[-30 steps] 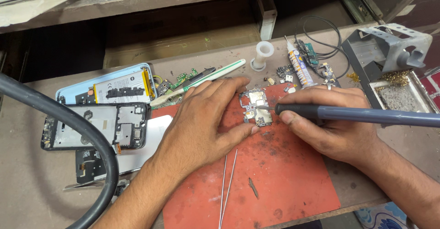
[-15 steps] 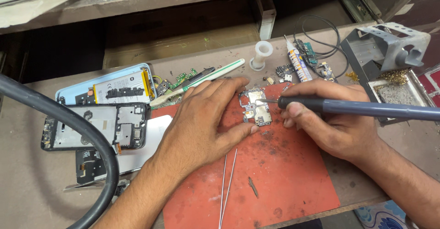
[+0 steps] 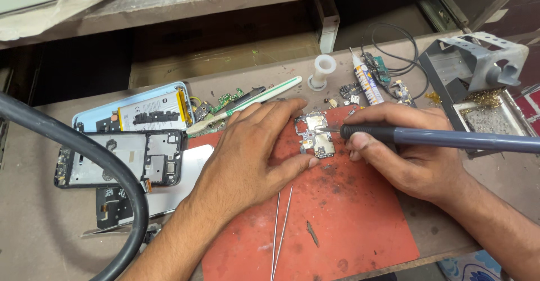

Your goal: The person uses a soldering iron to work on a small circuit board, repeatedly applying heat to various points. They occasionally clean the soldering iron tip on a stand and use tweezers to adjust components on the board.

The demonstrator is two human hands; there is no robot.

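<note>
A small phone circuit board (image 3: 314, 135) lies on a red work mat (image 3: 337, 213). My left hand (image 3: 247, 152) rests flat on the mat, fingers spread, with fingertips against the board's left and lower edges. My right hand (image 3: 410, 152) grips a dark soldering iron (image 3: 439, 139) whose tip touches the board from the right. Thin metal tweezers (image 3: 279, 225) lie on the mat below my left hand.
A phone frame (image 3: 121, 160) and a blue back shell with a battery (image 3: 149, 112) lie to the left. A thick black hose (image 3: 84, 152) crosses the left foreground. A metal iron stand (image 3: 478, 67), a glue tube (image 3: 367, 81), a white toothbrush (image 3: 247, 104) and small parts sit behind.
My right hand has lifted the soldering iron slightly and brought its tip onto the board. My left hand has stayed on the board's edge.
</note>
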